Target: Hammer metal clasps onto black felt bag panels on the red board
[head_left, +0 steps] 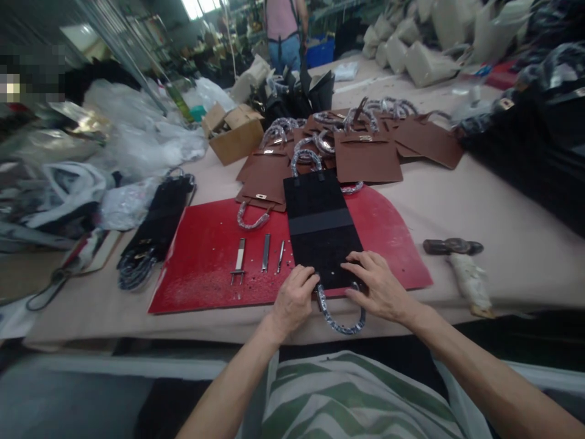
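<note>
"So, where is the black bag piece (324, 225)?"

"It lies flat on the red board (205, 256), right of the middle. One wrapped handle (307, 160) is at its far end, among the brown bag pieces (368, 163). The near handle (343, 328) reaches past the board, above the front part of the tabletop (516, 201)."

"And how is the grip of each hand?"

"The left hand (295, 299) is pinching the near left corner, just beside one end of the near handle; its thumb and fingers come together there. The right hand (377, 285) rests its fingertips on the piece near the right corner, and its thumb is close to the other handle end. Whether it grasps something, I cannot tell."

"Which tools are near?"

"Three slim metal tools (265, 253) lie side by side on the board, to the left of the black piece. The hammer (470, 283), with its handle wrapped in pale material, lies on the tabletop, to the right of the board."

"What is farther?"

"A cardboard box (235, 139) stands behind the board, toward the left. Farther away, a person (283, 30) is standing."
</note>
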The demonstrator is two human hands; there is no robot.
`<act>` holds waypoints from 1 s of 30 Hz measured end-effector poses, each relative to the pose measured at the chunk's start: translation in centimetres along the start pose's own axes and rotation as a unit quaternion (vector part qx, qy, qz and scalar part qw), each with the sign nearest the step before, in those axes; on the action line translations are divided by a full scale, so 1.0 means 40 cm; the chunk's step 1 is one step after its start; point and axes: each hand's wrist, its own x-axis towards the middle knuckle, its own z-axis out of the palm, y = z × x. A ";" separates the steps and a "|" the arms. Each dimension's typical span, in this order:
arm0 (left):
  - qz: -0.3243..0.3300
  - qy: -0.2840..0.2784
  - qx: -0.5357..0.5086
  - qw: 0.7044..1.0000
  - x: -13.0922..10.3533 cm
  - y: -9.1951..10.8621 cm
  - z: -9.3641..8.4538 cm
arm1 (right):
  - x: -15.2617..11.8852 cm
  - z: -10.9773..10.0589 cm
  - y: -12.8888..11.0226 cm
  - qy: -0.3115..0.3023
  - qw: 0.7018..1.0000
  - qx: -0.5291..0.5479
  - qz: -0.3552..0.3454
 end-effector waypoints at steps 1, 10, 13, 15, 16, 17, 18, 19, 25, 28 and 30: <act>-0.003 0.000 -0.008 1.000 0.002 0.003 0.001 | 0.002 0.004 0.002 0.003 1.000 -0.004 0.001; -0.145 0.105 -0.009 0.984 0.001 -0.061 -0.059 | 0.008 0.021 0.020 0.032 0.999 0.017 0.026; -0.295 0.076 0.094 0.948 0.033 -0.125 -0.112 | 0.008 0.022 0.019 0.029 0.999 0.015 0.036; -0.387 -0.009 0.130 0.913 0.065 -0.168 -0.143 | 0.006 0.021 0.013 0.027 0.999 0.013 0.043; -0.415 -0.058 0.134 0.898 0.082 -0.186 -0.154 | 0.005 0.020 0.009 0.026 0.999 0.012 0.046; -0.433 -0.098 0.137 0.885 0.100 -0.203 -0.162 | 0.004 0.019 0.006 0.023 0.998 0.011 0.049; -0.445 -0.133 0.135 0.875 0.116 -0.216 -0.167 | 0.004 0.019 0.002 0.022 0.998 0.012 0.051; -0.454 -0.160 0.129 0.867 0.131 -0.227 -0.169 | 0.003 0.018 -0.001 0.020 0.998 0.012 0.053; -0.526 -0.127 -0.044 0.840 0.144 -0.250 -0.175 | 0.001 0.017 -0.005 0.026 0.998 0.019 0.063; -0.539 -0.009 -0.248 0.805 0.113 -0.235 -0.178 | 0.000 0.019 -0.004 0.029 0.998 0.018 0.060; -0.520 0.068 -0.357 0.773 0.095 -0.207 -0.168 | -0.002 0.019 -0.004 0.026 0.998 0.019 0.060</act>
